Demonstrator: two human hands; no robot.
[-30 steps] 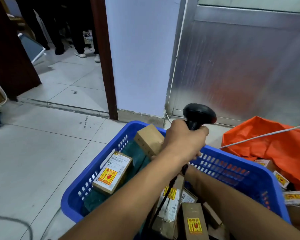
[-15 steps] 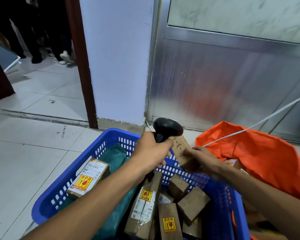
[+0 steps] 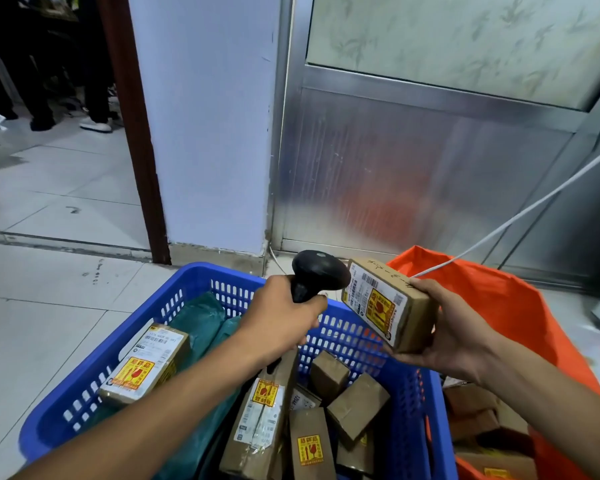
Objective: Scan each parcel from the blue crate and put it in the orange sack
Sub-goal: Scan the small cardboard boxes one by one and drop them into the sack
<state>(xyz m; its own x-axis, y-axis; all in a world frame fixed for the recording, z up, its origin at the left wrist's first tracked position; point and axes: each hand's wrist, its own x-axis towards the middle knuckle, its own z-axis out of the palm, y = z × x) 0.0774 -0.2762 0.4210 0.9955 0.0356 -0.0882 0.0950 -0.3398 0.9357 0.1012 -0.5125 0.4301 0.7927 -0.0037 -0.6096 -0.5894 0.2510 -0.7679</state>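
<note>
Along the left wall of the blue crate (image 3: 84, 396) a labelled cardboard parcel (image 3: 146, 362) leaned with its yellow fragile sticker facing up, and beside it lay a teal soft mailer (image 3: 198, 323). Toward the middle of the crate I saw several more brown boxes (image 3: 326, 410) heaped at odd angles. Above the far rim, my left hand (image 3: 284, 323) was wrapped round the grip of the black scanner (image 3: 317, 275), whose head was turned to the right. Just beside that head, my right hand (image 3: 440, 327) held the parcel in hand (image 3: 388, 303), fingers curled under it and thumb on its top edge, above the crate's far right corner and short of the orange sack (image 3: 520, 306). Its long axis ran from upper left, near the scanner, down to lower right into my palm, and its label face with barcode and sticker was tilted toward the scanner and the camera. I judged it a stiff, light carton that would not deform under a firm hold; the fragile sticker argued for lowering it into the sack, not tossing it, and for gripping the plain cardboard sides so the barcode stayed uncovered. At the right edge the sack stood open with boxes already inside, and a white cable (image 3: 534, 202) crossed above it.
</note>
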